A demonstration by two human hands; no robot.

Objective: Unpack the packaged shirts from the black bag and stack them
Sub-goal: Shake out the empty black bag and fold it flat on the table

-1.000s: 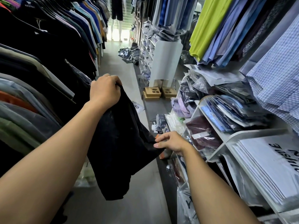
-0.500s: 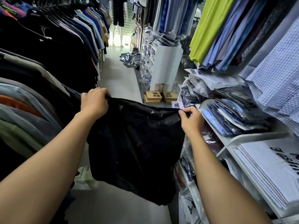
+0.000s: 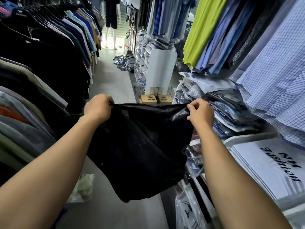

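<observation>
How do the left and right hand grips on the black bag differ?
Left hand wraps the top edge of the black bag in a full fist, fingers hidden; right hand pinches it, fingertips showing. Left hand sits near the hanging shirts, right hand near the packaged shirts. Both hold the same edge, stretched between them.

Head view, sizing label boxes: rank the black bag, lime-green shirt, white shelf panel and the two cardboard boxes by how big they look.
1. black bag, though nearest the camera
2. lime-green shirt
3. white shelf panel
4. left cardboard box and right cardboard box: alike, tied
</observation>
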